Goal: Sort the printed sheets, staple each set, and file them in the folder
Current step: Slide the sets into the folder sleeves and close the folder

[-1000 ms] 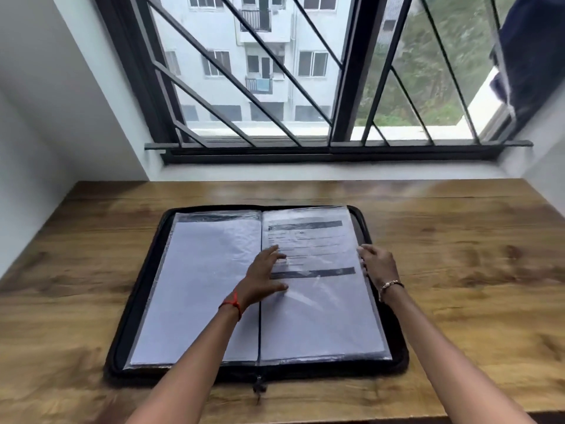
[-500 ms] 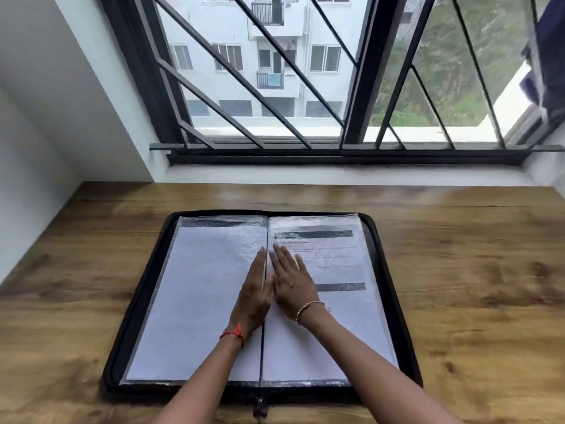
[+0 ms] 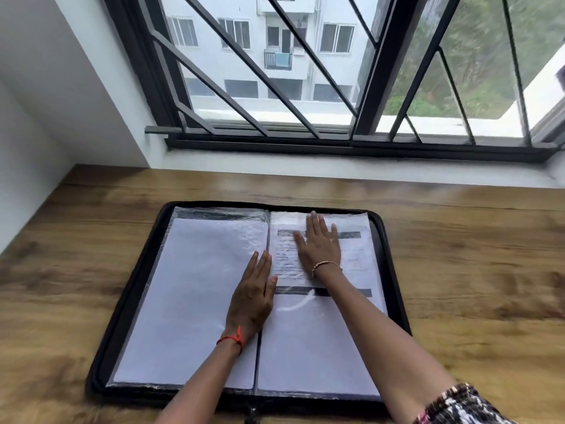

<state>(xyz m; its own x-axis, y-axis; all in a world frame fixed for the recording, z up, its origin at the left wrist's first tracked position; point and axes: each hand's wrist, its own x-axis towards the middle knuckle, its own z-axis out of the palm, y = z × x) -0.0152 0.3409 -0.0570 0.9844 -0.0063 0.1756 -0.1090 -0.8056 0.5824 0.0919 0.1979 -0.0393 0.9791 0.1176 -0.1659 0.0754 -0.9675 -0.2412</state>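
left: red thread | right: beaded bracelet | right sleeve: black-white print

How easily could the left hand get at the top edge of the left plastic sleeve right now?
Probably yes: the left hand lies flat on that left plastic sleeve beside the spine, nothing lying ahead of it; the right hand presses the printed sheet opposite.

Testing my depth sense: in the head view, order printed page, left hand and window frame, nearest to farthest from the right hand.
1. printed page, under the right hand.
2. left hand, to its left on the folder.
3. window frame, beyond the table.
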